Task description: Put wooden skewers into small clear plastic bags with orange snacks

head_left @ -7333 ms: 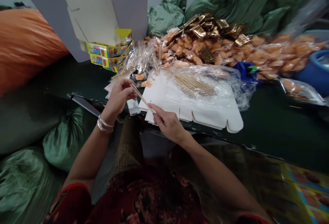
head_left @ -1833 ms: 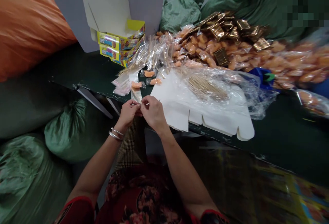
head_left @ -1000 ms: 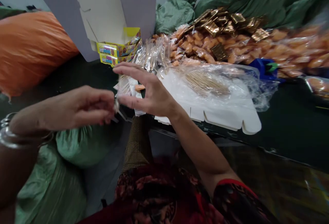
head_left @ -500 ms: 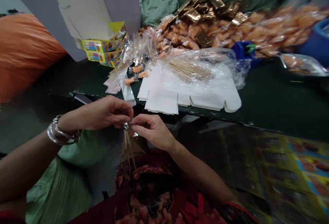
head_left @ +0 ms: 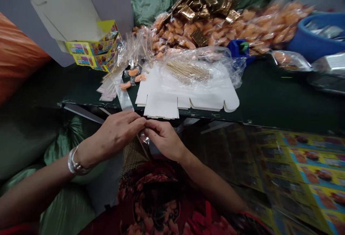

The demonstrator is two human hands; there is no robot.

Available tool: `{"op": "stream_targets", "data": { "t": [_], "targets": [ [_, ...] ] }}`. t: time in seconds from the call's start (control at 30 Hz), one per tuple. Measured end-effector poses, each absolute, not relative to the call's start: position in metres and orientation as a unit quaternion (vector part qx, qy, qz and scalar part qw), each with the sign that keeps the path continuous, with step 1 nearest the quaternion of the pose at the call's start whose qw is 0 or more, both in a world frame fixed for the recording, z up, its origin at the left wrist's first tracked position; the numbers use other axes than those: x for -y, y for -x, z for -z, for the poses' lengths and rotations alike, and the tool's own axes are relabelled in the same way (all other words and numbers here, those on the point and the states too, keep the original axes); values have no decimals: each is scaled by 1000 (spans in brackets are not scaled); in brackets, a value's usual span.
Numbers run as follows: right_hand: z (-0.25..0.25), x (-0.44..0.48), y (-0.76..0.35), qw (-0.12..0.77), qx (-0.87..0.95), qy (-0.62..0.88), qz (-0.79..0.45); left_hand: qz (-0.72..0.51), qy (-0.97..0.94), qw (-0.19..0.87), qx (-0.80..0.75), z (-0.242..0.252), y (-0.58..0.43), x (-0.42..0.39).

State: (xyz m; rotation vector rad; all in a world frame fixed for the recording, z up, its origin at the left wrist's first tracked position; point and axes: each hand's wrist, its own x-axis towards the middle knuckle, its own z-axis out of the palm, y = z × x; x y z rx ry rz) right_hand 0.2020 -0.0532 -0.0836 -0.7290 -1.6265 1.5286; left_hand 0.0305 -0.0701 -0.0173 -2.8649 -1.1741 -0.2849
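Observation:
My left hand (head_left: 118, 134) and my right hand (head_left: 163, 142) meet fingertip to fingertip just below the table's front edge, both pinched on a small clear plastic wrapper (head_left: 144, 138) that hangs between them over my lap. My left wrist wears silver bangles (head_left: 74, 160). Just beyond the hands lie flat white carton blanks (head_left: 185, 96) with a clear bag of thin wooden sticks (head_left: 187, 71) on top. A few small orange sweets (head_left: 132, 75) and a strip of clear wrappers (head_left: 124, 96) lie left of the blanks.
A heap of orange wrapped sweets and gold packets (head_left: 215, 22) fills the back of the dark green table (head_left: 283, 98). Yellow printed boxes (head_left: 93, 53) stand back left, a blue tub (head_left: 315, 37) back right. Green sacks (head_left: 64, 145) sit by my left knee; printed sheets (head_left: 304, 159) lie right.
One second ago my hands were raised and apart, the right one open. They came together low over my lap with a bunch of sticks, and now pinch the clear wrapper near the table edge.

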Motion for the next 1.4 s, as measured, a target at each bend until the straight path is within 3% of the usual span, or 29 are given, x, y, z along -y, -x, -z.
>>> {"op": "stream_targets", "data": {
  "t": [0.47, 0.6, 0.7, 0.8, 0.9, 1.13, 1.3, 1.4],
  "targets": [
    [93, 46, -201, 311, 686, 311, -580, 109, 894, 164, 402, 50, -43, 74],
    [89, 48, -205, 269, 686, 324, -593, 143, 842, 186, 485, 48, -31, 64],
    [90, 49, -212, 257, 663, 326, -623, 227, 745, 140, 611, 42, 4, 69],
    [96, 47, -214, 268, 640, 334, -638, 303, 661, -53, 684, 40, 39, 94],
    [103, 45, -208, 266, 644, 320, -642, 311, 673, -197, 642, 45, 38, 123],
    [96, 52, -197, 260, 678, 294, -621, 307, 820, -75, 477, 60, -22, 99],
    [88, 55, -210, 246, 688, 285, -621, 282, 848, -100, 437, 59, -26, 84],
    [88, 57, -214, 257, 658, 283, -649, 258, 870, -54, 416, 61, -33, 84]
  ]
}}
